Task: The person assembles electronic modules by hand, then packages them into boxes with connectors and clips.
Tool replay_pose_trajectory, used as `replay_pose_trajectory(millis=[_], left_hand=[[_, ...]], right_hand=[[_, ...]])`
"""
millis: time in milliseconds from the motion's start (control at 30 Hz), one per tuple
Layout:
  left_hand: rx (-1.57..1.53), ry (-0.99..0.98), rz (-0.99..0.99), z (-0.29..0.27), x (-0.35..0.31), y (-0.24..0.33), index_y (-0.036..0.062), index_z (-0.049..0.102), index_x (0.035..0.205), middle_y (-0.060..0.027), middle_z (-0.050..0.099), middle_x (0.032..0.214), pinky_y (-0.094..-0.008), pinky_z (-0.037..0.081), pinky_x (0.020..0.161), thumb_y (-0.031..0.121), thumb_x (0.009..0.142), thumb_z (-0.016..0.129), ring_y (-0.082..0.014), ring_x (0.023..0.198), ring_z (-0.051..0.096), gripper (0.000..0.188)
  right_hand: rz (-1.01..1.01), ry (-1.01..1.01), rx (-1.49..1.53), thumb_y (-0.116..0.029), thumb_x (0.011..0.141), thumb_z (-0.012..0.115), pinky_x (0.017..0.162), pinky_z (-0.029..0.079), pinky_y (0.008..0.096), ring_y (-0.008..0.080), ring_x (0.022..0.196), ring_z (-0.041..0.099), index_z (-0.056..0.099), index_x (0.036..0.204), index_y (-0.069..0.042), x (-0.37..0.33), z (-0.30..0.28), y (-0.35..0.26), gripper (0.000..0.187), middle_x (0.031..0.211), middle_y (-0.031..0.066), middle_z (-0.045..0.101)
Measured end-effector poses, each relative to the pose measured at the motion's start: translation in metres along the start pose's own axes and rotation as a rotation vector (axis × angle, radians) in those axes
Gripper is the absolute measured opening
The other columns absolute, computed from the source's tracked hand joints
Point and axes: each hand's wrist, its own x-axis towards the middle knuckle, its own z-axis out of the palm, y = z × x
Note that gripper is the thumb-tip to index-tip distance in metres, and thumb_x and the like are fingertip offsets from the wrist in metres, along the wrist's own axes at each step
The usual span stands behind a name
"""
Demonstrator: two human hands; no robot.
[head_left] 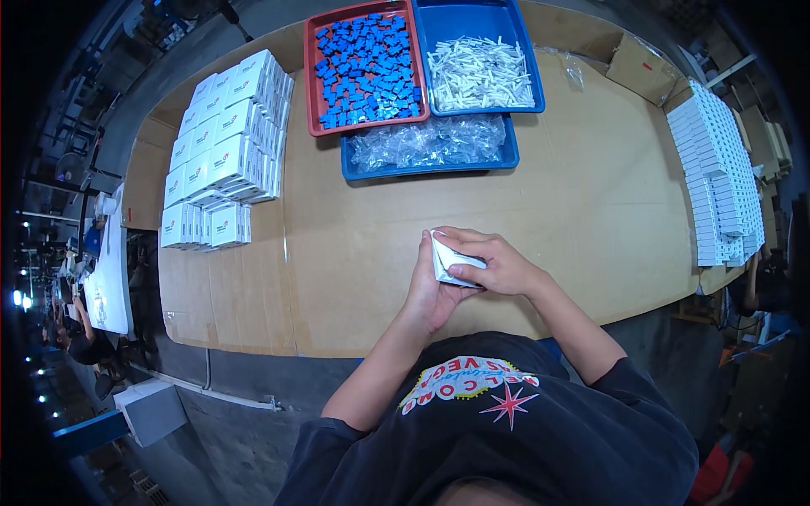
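Your left hand (430,295) and right hand (496,263) curl, half closed, round a white box (447,259) between them. Behind them, your shirt (540,438) bears lettering. Ahead, a lower tray (430,174) holds clear plastic (430,143); beyond, a red tray (312,84) holds blue pieces (371,72), a blue tray (464,21) white sticks (481,76). Well left stand boxes (211,148) (small print on their faces).

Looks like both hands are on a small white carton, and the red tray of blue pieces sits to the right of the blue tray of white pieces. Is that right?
Not quite: the head view shows the red tray of blue pieces to the left of the blue tray of white pieces.
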Motion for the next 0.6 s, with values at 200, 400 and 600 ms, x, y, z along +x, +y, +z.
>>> replay_pose_trajectory(millis=[200,400,600], left_hand=[[0.093,0.064,0.084,0.001,-0.002,0.0,0.0114,0.047,0.149,-0.0158,0.062,0.137,-0.0483,0.06,0.096,0.07,0.109,0.025,-0.0303,0.119,0.068,0.074],[0.122,-0.026,0.144,0.014,-0.011,0.014,0.0082,0.045,0.15,-0.0146,0.062,0.138,-0.0441,0.054,0.105,0.068,0.11,0.023,-0.028,0.128,0.063,0.075],[0.401,0.04,0.353,0.007,-0.025,0.011,0.0028,0.047,0.147,-0.0131,0.063,0.135,-0.0367,0.054,0.105,0.038,0.112,0.054,-0.0227,0.124,0.065,0.05]], right_hand=[[-0.083,-0.017,-0.16,-0.029,0.1,0.071,0.121,0.037,0.0428,0.0378,0.148,0.047,0.053,0.156,-0.009,0.0,0.002,-0.007,0.061,0.163,0.0192,0.046],[-0.243,0.026,-0.152,-0.016,0.099,0.069,0.125,0.031,0.0467,0.0363,0.154,0.04,0.055,0.154,-0.007,0.004,-0.008,-0.005,0.057,0.163,0.018,0.047],[-0.111,0.467,0.176,-0.012,0.1,0.07,0.127,0.029,0.0458,0.0293,0.157,0.035,0.052,0.156,-0.007,0.001,0.011,-0.038,0.059,0.16,0.0148,0.051]])
